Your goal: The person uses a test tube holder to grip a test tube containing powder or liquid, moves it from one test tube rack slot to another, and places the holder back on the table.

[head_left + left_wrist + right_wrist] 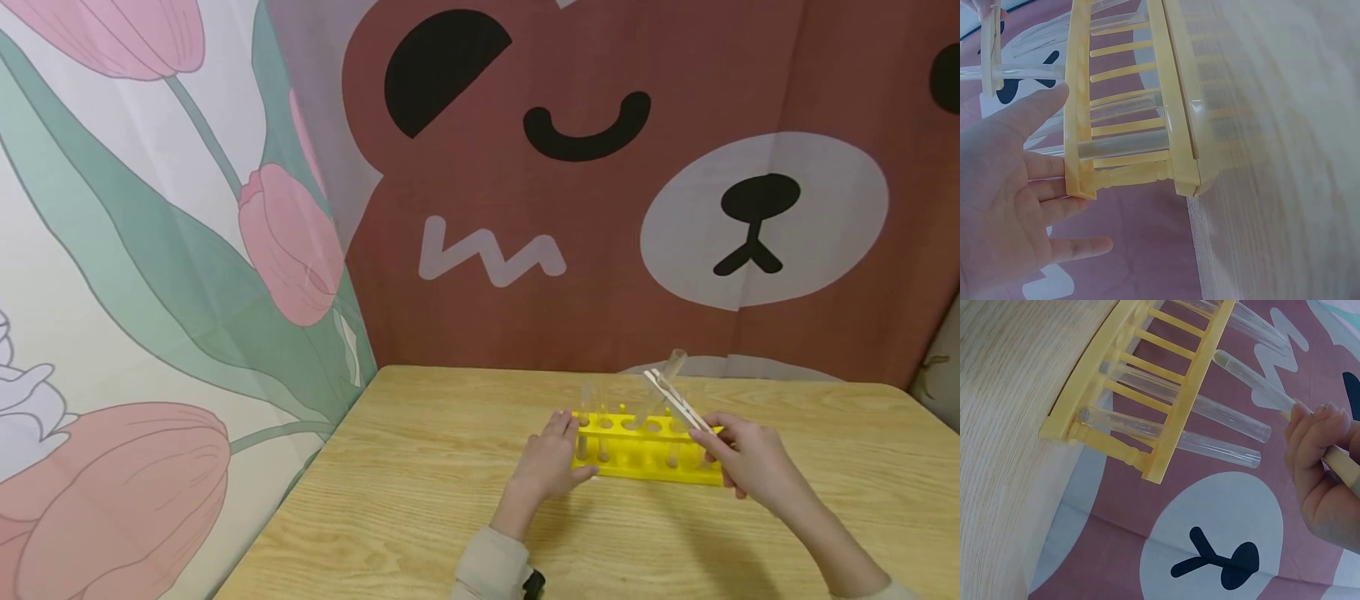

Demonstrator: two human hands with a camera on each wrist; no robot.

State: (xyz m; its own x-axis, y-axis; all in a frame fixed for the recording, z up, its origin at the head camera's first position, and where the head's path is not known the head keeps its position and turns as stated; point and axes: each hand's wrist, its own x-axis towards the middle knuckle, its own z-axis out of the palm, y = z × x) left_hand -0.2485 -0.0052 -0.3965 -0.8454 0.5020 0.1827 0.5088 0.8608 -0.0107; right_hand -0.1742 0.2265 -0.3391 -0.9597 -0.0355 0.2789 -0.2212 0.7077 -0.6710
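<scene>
A yellow test tube rack (645, 472) stands on the table with clear test tubes (1229, 417) upright in holes near both ends. My left hand (546, 462) holds the rack's left end, the thumb in front and the fingers against the end of the top bar (1077, 125). In my right hand (757, 458) is a wooden test tube clamp (681, 404), its handle between thumb and fingers. The clamp's jaws are around another clear test tube (1257, 378), which leans above the rack. This tube's rounded bottom is right at the rack's top bar.
The rack is on a wood-grain table (420, 467), well in from its far edge. Behind the table hangs a cloth (480, 333) printed with a brown bear, and a tulip-printed cloth (172, 333) hangs at the left.
</scene>
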